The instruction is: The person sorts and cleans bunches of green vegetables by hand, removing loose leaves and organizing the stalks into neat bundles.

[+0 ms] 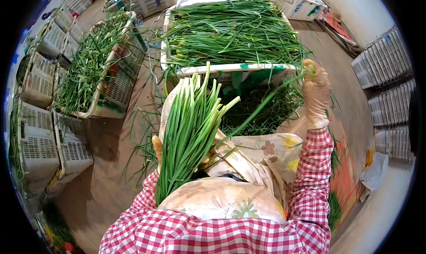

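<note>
A thick bunch of long green stalks with pale ends pointing up and away lies over my left forearm and the floral apron. My left hand, gloved, is wrapped round the bunch from beneath; most of its fingers are hidden behind the stalks. My right hand, also gloved, is raised at the right with its fingers closed on a few green blades, which trail down left toward the bunch. Just ahead is a white crate heaped with green stalks.
A second crate of loose greens stands at the left, near stacked white crates. Loose trimmings lie below the front crate. More stacked crates line the right wall, with a plastic bag beneath.
</note>
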Motion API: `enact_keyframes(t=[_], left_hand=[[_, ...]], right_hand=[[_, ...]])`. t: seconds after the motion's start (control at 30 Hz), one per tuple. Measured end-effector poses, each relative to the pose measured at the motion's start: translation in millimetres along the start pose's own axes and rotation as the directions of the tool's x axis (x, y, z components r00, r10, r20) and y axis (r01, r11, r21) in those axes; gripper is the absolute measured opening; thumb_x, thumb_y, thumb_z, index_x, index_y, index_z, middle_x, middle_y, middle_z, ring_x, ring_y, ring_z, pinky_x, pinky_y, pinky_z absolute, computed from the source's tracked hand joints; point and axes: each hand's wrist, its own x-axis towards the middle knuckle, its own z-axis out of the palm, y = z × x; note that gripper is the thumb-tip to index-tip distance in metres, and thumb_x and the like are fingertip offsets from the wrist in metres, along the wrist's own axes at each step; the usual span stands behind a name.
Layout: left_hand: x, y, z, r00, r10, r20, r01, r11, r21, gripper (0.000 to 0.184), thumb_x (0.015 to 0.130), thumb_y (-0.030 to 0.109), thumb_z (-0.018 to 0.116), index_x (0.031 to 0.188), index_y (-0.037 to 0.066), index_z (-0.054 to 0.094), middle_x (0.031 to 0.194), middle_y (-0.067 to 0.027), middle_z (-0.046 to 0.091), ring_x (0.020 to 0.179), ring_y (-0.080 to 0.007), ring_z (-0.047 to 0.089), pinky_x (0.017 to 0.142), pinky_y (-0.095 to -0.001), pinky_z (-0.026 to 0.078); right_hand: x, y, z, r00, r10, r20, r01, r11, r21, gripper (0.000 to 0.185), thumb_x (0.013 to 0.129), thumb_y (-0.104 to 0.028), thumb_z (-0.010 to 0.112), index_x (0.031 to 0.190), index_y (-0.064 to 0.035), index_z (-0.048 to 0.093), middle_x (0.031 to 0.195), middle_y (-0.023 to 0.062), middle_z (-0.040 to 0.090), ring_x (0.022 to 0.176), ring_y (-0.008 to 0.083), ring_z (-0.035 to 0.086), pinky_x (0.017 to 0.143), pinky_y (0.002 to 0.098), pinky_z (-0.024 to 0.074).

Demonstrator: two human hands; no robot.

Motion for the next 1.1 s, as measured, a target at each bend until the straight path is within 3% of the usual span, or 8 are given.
enact_keyframes(t=[0.1,0.17,0.23,0.4,0.5,0.7,0.97,1.1], left_hand=[[-5,8,13,0.973,0.152,-0.175,-0.09,0.943,0.32,0.099,0.074,0.076,0.053,0.144,0.009,0.032,0.14,-0.0138,0.043,0.122,-0.0268,0.049,0.099,-0.0427,0.046],[-10,16,11,0.971,0.177,-0.161,-0.107,0.922,0.373,0.1,0.074,0.077,0.052,0.144,0.008,0.031,0.141,-0.0132,0.042,0.125,-0.0259,0.046,0.104,-0.042,0.04],[-12,22,13,0.978,0.139,-0.155,-0.044,0.865,0.5,0.102,0.074,0.078,0.05,0.144,0.007,0.03,0.141,-0.0128,0.042,0.125,-0.0254,0.046,0.104,-0.0413,0.041],[-14,24,10,0.985,0.094,-0.145,0.007,0.816,0.578,0.101,0.076,0.079,0.046,0.144,0.006,0.03,0.141,-0.0129,0.042,0.125,-0.0252,0.047,0.103,-0.041,0.041],[-9,20,6,0.975,0.165,-0.148,-0.063,0.847,0.528,0.098,0.077,0.077,0.047,0.143,0.006,0.032,0.14,-0.0138,0.043,0.123,-0.0259,0.048,0.103,-0.0416,0.042],[2,17,-10,0.992,0.111,0.06,-0.118,0.984,0.131,0.093,0.076,0.074,0.053,0.142,0.009,0.036,0.138,-0.0128,0.047,0.12,-0.0261,0.051,0.101,-0.0439,0.045],[-8,11,5,0.979,0.18,-0.095,-0.106,0.847,0.521,0.098,0.077,0.078,0.046,0.143,0.006,0.032,0.14,-0.0141,0.044,0.121,-0.0258,0.049,0.101,-0.0422,0.044],[4,10,12,0.986,0.157,-0.054,-0.14,0.962,0.234,0.094,0.08,0.075,0.044,0.144,0.008,0.032,0.139,-0.0172,0.043,0.121,-0.0305,0.05,0.099,-0.046,0.045]], right_hand=[[-20,22,13,0.972,0.182,0.146,-0.133,0.948,-0.29,0.043,0.097,-0.026,0.049,0.135,-0.0087,0.042,0.095,0.0095,0.067,0.062,0.0157,0.06,0.056,0.0316,0.0491],[-38,-36,5,0.864,0.194,0.465,-0.387,0.847,0.365,0.04,0.095,-0.036,0.051,0.123,-0.0075,0.054,0.086,0.0051,0.07,0.05,0.0084,0.052,0.047,0.0224,0.0421],[-55,-81,-1,0.635,0.158,0.756,-0.724,0.464,0.511,0.036,0.096,-0.038,0.052,0.102,-0.0039,0.064,0.085,0.0065,0.07,0.061,0.0094,0.06,0.05,0.0254,0.0474],[-84,-127,21,0.549,0.205,0.81,-0.801,0.407,0.439,0.03,0.087,-0.032,0.068,0.098,-0.0039,0.069,0.082,0.0018,0.067,0.069,0.0058,0.057,0.063,0.0215,0.0472],[-90,-131,31,0.686,0.205,0.698,-0.722,0.311,0.619,0.026,0.089,-0.024,0.066,0.101,-0.0011,0.067,0.073,-0.0043,0.061,0.05,-0.0016,0.037,0.043,0.0156,0.0268],[-86,-130,22,0.638,0.149,0.756,-0.739,-0.159,0.655,0.031,0.094,-0.032,0.058,0.107,-0.0038,0.062,0.087,0.0006,0.066,0.056,-0.0008,0.044,0.041,0.0134,0.0267],[-74,-145,30,0.537,0.236,0.81,-0.836,0.025,0.548,0.027,0.088,-0.026,0.069,0.099,-0.0018,0.063,0.083,-0.0019,0.063,0.069,0.0024,0.053,0.059,0.0163,0.0427],[-73,-152,22,0.593,0.247,0.766,-0.8,0.071,0.596,0.023,0.087,-0.025,0.065,0.095,-0.0034,0.066,0.077,-0.0016,0.062,0.058,0.0035,0.052,0.049,0.0184,0.0385]])
